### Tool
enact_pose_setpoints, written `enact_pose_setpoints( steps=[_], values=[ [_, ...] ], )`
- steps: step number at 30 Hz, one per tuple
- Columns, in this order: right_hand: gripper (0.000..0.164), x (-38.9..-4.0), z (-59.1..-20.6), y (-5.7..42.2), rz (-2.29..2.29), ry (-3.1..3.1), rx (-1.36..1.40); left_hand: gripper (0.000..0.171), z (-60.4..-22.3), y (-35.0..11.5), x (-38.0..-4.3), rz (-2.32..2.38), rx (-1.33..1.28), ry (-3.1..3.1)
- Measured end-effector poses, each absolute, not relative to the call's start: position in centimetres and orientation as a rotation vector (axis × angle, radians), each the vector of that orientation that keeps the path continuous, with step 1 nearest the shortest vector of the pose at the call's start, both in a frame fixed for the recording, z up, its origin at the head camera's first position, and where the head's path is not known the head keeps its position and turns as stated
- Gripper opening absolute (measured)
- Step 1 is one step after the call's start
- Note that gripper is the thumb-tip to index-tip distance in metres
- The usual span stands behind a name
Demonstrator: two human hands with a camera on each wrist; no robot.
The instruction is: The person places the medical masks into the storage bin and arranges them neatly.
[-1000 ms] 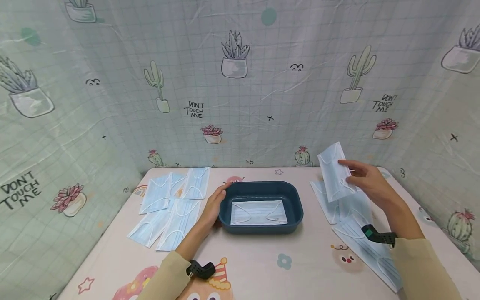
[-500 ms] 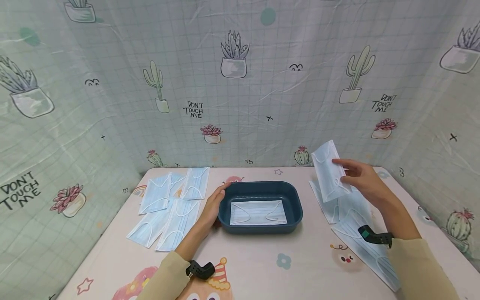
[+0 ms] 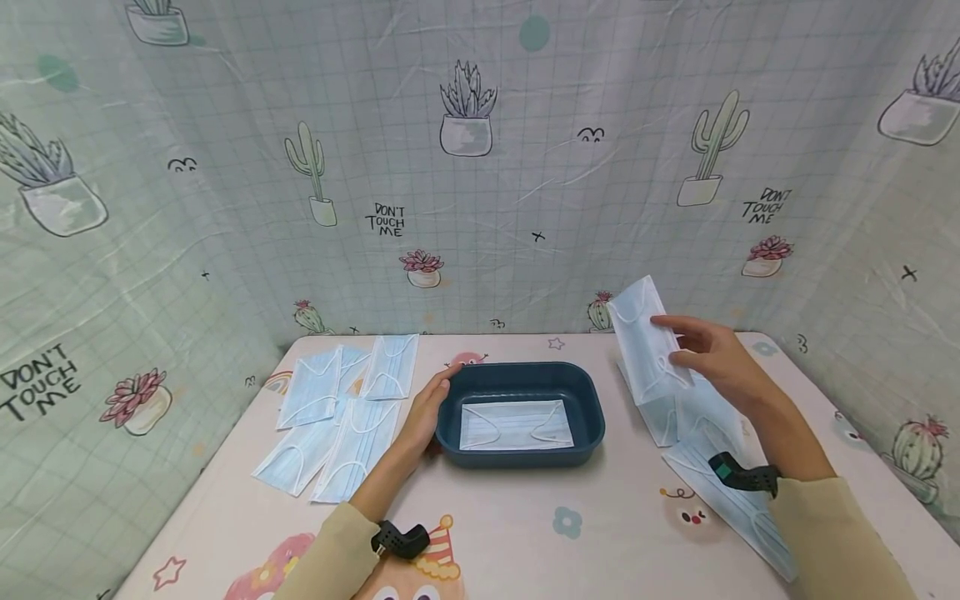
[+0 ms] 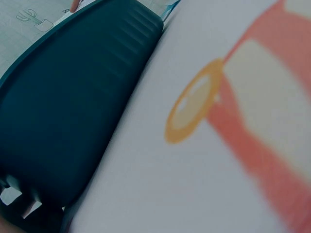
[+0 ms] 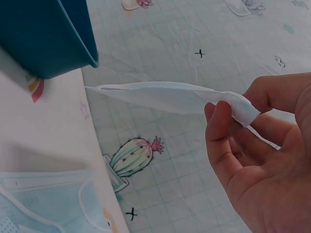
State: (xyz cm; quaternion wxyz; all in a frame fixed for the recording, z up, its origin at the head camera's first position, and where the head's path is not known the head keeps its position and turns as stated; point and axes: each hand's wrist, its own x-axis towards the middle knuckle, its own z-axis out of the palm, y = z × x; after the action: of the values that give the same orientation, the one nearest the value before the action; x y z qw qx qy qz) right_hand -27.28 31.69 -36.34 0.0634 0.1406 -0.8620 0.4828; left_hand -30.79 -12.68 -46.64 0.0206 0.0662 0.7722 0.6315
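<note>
My right hand (image 3: 720, 362) pinches a light blue face mask (image 3: 643, 333) by its edge, thumb against fingers, and holds it up above the right-hand masks. In the right wrist view this mask (image 5: 155, 97) shows almost edge-on, and the hand (image 5: 262, 170) grips its near end. A dark teal plastic box (image 3: 517, 459) stands mid-table with one mask (image 3: 516, 425) lying flat inside, ear loops upward. My left hand (image 3: 422, 421) rests along the left end of the box, fingers stretched toward its far corner. Most of that hand is hidden in the left wrist view, where the box wall (image 4: 73, 107) fills the left side.
Several masks (image 3: 360, 442) lie overlapping left of the box. More masks (image 3: 720, 475) lie on the right, partly under my right forearm. A patterned cloth (image 3: 517, 208) hangs behind and beside the pale printed table (image 3: 517, 542).
My right hand has moved left with the face mask, a little nearer the box. The left hand and the box stay where they were.
</note>
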Motion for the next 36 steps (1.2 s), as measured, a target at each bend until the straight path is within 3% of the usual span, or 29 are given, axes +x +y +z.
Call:
enact_pose_setpoints(
  steps=[36],
  values=[
    [0.052,-26.4,-34.8,28.5,1.552,-2.621,0.526,0.046,-47.1,-12.8,-31.1,1.998,0.310,2.373]
  ],
)
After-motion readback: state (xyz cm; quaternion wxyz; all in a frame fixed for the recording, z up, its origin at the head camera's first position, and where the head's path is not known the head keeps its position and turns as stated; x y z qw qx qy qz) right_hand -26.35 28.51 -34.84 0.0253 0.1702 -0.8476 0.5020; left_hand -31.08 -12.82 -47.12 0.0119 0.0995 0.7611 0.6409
